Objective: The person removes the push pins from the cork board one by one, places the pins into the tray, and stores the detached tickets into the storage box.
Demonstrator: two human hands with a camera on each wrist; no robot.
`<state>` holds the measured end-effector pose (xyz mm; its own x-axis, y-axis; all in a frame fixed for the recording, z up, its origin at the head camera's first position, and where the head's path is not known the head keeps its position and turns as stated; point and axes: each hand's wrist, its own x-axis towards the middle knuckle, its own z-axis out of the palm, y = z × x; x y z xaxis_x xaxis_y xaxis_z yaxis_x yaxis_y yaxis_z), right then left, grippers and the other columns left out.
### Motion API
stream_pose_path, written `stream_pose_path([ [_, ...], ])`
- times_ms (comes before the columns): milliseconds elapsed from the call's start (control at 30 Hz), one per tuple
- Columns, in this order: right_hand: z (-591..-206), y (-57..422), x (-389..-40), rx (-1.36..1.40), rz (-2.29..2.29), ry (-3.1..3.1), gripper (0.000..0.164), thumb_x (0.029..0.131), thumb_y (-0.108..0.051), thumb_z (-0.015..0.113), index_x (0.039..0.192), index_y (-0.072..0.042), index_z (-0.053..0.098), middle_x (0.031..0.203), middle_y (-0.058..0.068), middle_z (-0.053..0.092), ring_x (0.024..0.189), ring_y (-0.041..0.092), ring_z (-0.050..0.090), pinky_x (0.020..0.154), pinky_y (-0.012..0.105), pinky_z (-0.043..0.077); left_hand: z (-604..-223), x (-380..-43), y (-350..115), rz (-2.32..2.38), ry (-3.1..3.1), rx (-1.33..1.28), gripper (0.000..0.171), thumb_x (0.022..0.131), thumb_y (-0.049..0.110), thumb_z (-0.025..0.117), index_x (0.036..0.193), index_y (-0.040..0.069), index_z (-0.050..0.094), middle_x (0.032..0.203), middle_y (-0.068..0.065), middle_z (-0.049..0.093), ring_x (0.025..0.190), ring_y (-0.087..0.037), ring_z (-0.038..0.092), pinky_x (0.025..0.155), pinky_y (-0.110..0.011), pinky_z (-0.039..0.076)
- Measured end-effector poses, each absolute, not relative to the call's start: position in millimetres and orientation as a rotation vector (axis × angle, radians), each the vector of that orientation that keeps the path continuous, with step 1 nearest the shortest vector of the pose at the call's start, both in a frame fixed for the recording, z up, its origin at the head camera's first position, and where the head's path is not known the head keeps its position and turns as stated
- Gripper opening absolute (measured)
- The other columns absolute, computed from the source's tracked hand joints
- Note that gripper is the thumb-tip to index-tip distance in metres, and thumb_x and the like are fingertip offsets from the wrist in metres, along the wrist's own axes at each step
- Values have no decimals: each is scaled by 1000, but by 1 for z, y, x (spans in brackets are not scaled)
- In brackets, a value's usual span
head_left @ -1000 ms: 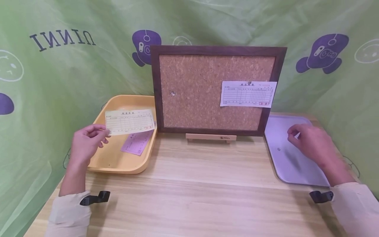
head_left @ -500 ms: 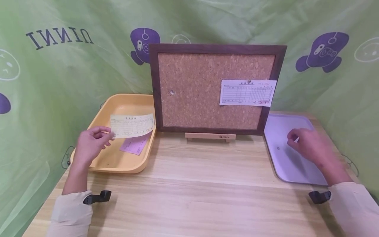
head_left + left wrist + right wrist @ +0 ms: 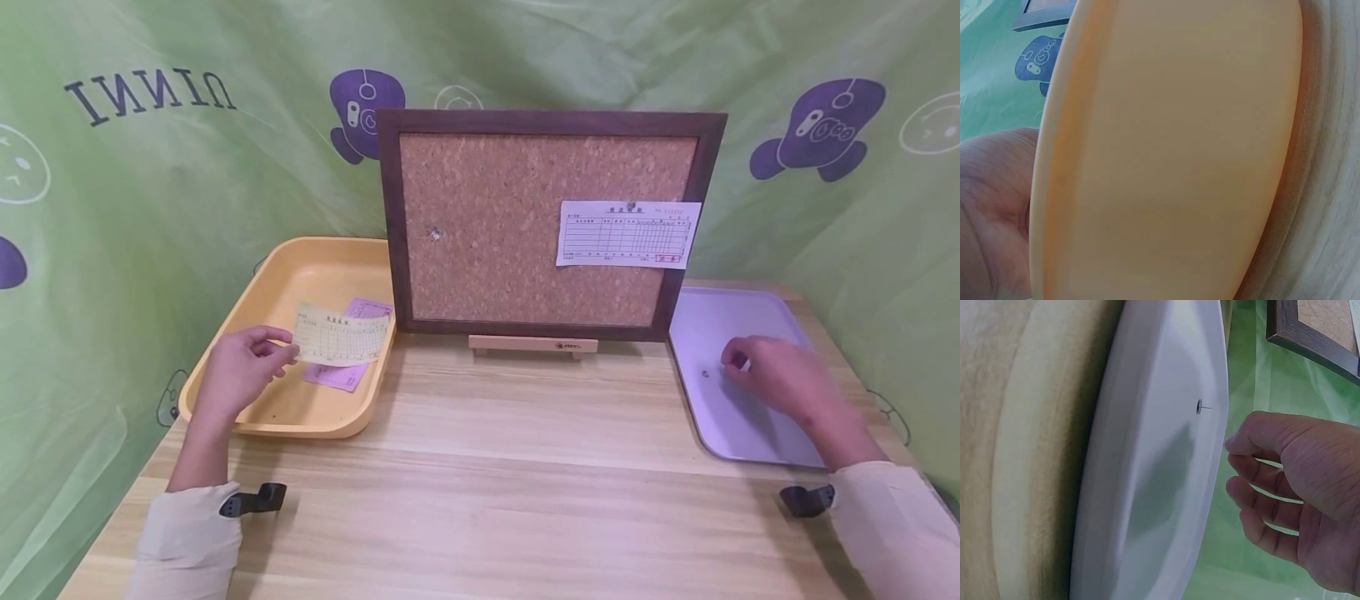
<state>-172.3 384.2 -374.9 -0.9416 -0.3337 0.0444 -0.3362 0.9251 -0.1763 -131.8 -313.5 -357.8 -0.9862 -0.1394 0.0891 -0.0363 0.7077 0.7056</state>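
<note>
My left hand point(image 3: 243, 367) pinches the left edge of a pale yellow receipt slip point(image 3: 341, 336) over the yellow plastic bin point(image 3: 258, 412). Under that slip, a pink slip point(image 3: 336, 377) lies in the bin. In the left wrist view the bin's wall hides most of my left hand point(image 3: 994, 212). My right hand point(image 3: 780, 379), fingers loosely bent, hovers above the lilac tray point(image 3: 738, 304). A thumbtack point(image 3: 1200, 407) lies point up on the tray, just beyond my right fingertips. Nothing shows between those fingers in the right wrist view.
A framed corkboard point(image 3: 517, 242) stands on a small wooden easel base point(image 3: 532, 344) between bin and tray. A white receipt slip point(image 3: 626, 237) is pinned at its right side, overlapping the frame. A shiny tack point(image 3: 435, 235) sits on the cork's left. Behind hangs a green curtain point(image 3: 585, 50).
My left hand has moved slightly right and lowered the yellow slip, which now tilts and reveals more pink paper behind it. My right hand has come down a little toward the thumbtack.
</note>
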Motion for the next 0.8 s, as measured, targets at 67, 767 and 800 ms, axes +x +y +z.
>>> stream_pose_path([
  [67, -375, 384, -173, 535, 265, -3077, 11, 88, -6, 75, 97, 0, 74, 89, 14, 72, 84, 38, 68, 76, 58, 53, -358, -132, -313, -1135, -2789, 146, 26, 99, 14, 66, 116, -6, 68, 92, -18, 74, 72, -21, 66, 56, -28, 49],
  [767, -382, 381, -169, 538, 267, -3127, 5, 87, -10, 75, 90, -6, 73, 86, 7, 71, 80, 30, 66, 75, 56, 53, -361, -132, -311, -1066, -2965, 191, 37, 95, 15, 73, 123, -7, 65, 91, -20, 71, 77, -32, 64, 55, -31, 45],
  [800, -382, 381, -169, 536, 269, -3137, 5, 87, -10, 75, 90, -7, 73, 86, 7, 70, 80, 30, 65, 76, 56, 53, -361, -133, -311, -1064, -2972, 191, 37, 95, 15, 73, 124, -7, 65, 92, -20, 71, 77, -32, 64, 55, -31, 44],
])
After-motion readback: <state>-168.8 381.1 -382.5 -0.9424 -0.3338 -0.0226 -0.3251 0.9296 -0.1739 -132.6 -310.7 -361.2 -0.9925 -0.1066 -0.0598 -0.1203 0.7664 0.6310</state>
